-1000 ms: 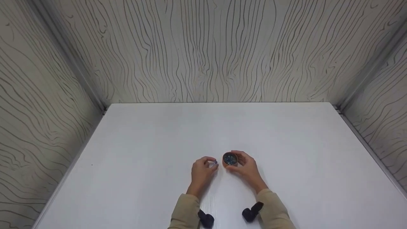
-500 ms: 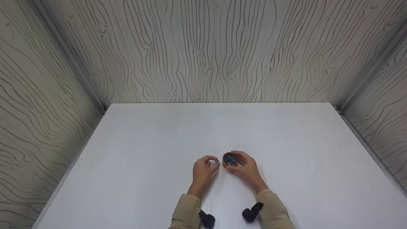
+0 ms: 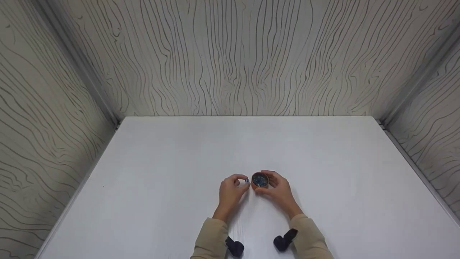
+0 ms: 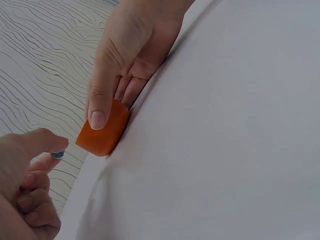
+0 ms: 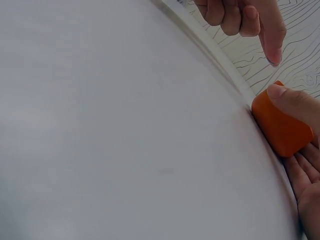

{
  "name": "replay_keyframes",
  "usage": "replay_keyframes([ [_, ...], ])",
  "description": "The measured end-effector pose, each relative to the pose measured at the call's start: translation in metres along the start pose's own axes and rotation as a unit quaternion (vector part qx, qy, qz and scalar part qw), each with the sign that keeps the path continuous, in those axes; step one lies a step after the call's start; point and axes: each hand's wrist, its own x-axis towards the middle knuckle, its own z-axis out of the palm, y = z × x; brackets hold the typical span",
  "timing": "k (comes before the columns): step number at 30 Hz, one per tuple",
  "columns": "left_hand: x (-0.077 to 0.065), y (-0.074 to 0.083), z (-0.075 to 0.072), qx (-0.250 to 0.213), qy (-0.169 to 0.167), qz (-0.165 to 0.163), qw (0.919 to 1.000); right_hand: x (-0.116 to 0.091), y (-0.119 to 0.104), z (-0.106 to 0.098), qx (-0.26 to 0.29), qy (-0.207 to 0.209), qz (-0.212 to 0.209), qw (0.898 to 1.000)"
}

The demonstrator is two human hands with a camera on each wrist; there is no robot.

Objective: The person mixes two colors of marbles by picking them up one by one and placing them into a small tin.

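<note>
In the head view my right hand point(image 3: 283, 192) holds a small orange cup point(image 4: 104, 138), thumb on the near side and fingers around the far side. Glossy dark blue pieces point(image 3: 260, 180) fill the cup, which stands on the white table with its mouth up. My left hand point(image 3: 229, 194) pinches a small blue marble point(image 4: 58, 155) between thumb and index finger, just left of the cup's rim. Its other fingers are curled in, as the left wrist view shows. The right wrist view shows the cup's outer wall point(image 5: 281, 122) under my right thumb.
The white table point(image 3: 161, 162) spreads out around both hands. Patterned wall panels point(image 3: 230, 57) stand behind it and on both sides. A dark camera mount point(image 3: 235, 248) sits at the left wrist and another mount point(image 3: 282, 243) at the right. A tiny dark speck point(image 3: 103, 186) lies far left.
My left hand has moved slightly right and away from me, bringing the pinched marble closer to the cup's rim. The right hand and the cup have stayed in place.
</note>
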Motion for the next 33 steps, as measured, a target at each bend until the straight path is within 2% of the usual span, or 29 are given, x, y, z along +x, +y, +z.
replay_keyframes([
  [10,0.003,0.006,0.001,0.019,0.0,0.012,0.9997,0.001,0.001,0.0,-0.002,-0.003,0.002,1.0],
  [17,0.003,0.008,0.001,0.01,-0.002,0.033,0.9994,0.002,0.001,0.0,-0.002,0.0,0.016,1.0],
  [33,0.002,0.011,0.005,0.02,-0.018,0.021,0.9994,0.001,0.0,0.001,-0.011,-0.001,0.008,1.0],
])
